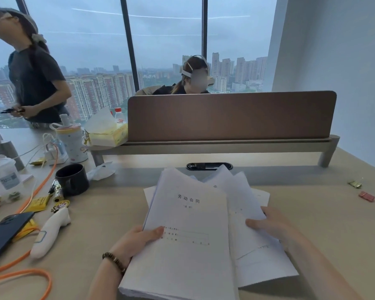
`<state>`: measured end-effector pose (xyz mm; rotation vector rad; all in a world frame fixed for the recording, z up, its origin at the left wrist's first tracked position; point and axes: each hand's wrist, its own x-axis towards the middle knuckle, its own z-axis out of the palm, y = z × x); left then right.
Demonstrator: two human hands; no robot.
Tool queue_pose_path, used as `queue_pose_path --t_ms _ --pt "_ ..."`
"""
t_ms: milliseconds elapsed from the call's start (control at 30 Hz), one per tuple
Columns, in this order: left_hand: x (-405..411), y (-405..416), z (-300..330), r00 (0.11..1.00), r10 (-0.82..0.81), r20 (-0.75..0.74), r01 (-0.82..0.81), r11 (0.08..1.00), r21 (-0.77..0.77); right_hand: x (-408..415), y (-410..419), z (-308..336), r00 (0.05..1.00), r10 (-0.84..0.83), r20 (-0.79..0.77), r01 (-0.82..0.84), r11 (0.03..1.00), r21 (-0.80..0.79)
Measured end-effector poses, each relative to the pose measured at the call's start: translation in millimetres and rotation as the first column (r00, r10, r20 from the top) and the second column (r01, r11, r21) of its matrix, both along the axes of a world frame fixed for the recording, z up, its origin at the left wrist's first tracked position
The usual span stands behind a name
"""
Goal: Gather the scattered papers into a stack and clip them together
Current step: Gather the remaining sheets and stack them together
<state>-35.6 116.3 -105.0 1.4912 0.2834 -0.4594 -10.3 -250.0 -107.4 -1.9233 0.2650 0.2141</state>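
the papers (188, 230) are mostly in my hands now, held just above the near edge of the tabletop (325, 213). my left hand (139, 239) pinches the thick bundle at its left edge, thumb on the cover sheet. my right hand (271, 226) grips the looser sheets, which fan out to the right, thumb on top. one or two pages look to lie flat underneath, toward the far edge. the stuff feels like it'd be light but floppy and slidey, so i'd guess holding both long edges and tapping it square on the tabletop is the way. can't spot a clip for sure. mug (73, 179) and phone (6, 232) sit off toward the left edge.
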Motion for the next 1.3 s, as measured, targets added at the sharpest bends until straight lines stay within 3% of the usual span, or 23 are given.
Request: queue_pose_path --t_ms 167,300,433,600,967,1100,1300 --pt "-0.6 4.3 5.4 0.997 0.071 0.035 -0.068 0.995 -0.077 -1.2 7.3 0.1 0.989 -0.085 0.123 0.103 0.985 -0.142" --pt "1.2 4.9 5.5 0.974 0.215 0.071 -0.206 0.972 -0.112 6.5 12.8 -2.8 0.975 -0.103 0.198 0.183 0.878 -0.442" --pt "2.6 -0.6 0.5 0.967 0.247 0.063 -0.242 0.966 -0.088 16.4 16.1 -16.7 1.000 0.006 0.029 0.018 0.666 -0.746" --pt "6.3 -5.5 -5.6 0.974 0.218 0.063 -0.213 0.975 -0.065 22.6 25.9 -20.6 0.994 0.107 -0.035 -0.093 0.606 -0.790" --pt "9.2 -11.7 -7.0 0.992 0.119 0.030 -0.116 0.988 -0.101 21.3 37.6 -11.1 0.984 0.173 0.054 -0.106 0.791 -0.603" --pt "8.5 -14.3 -7.3 0.994 0.107 0.020 -0.104 0.987 -0.122 21.8 50.0 -4.5 0.990 0.065 0.126 -0.012 0.925 -0.380" --pt "7.8 -12.6 -8.6 0.996 0.088 0.016 -0.085 0.989 -0.124 20.3 51.1 -0.3 0.984 -0.104 0.143 0.120 0.987 -0.107"
